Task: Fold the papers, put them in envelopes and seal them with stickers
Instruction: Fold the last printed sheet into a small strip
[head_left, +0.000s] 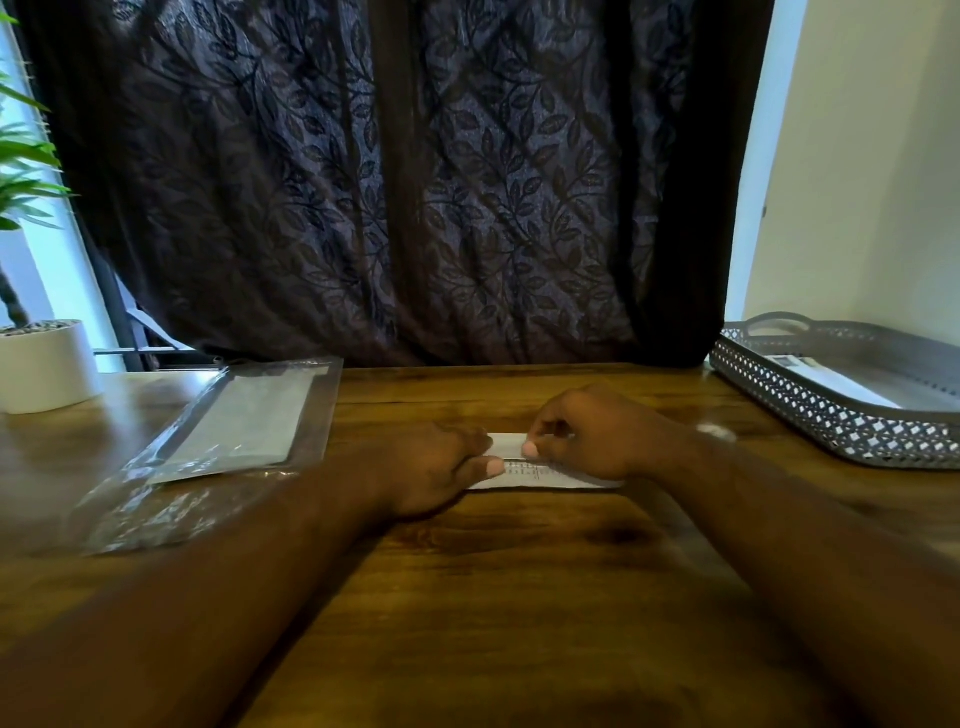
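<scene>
White paper (540, 479), folded into a narrow strip, lay on the wooden table (519, 597) in the head view. The left hand (441, 467) gripped its left end, thumb pressed onto it, while the right hand (587, 436) pinched its upper fold. Left of the paper sat a clear packet (234, 421), probably envelopes. Right of the paper, a mesh tray (810, 410) held another printed sheet (831, 384). Folding looked nearly finished for this sheet, with enveloping and sealing still to do. No stickers could be made out.
</scene>
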